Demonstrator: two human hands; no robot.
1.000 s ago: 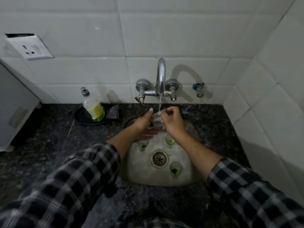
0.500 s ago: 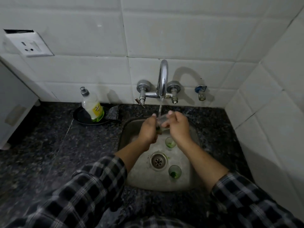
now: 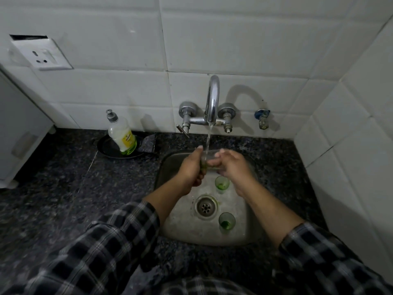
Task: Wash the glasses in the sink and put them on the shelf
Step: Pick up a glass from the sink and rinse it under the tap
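A small clear glass is held under the running tap, gripped between my left hand and my right hand. Water streams onto it. Its base shows a green tint. Two more small glasses with green residue stand upright in the steel sink: one just below my hands, the other right of the drain. My left hand hides the sink's left part.
A dish soap bottle leans in a black dish on the dark granite counter, left of the sink. A small valve sticks out of the tiled wall at right. A wall socket sits upper left.
Both hands stay under the tap with the glass. A third standing glass seen one second ago at the sink's left is now out of sight behind my left hand. The view shifted slightly.
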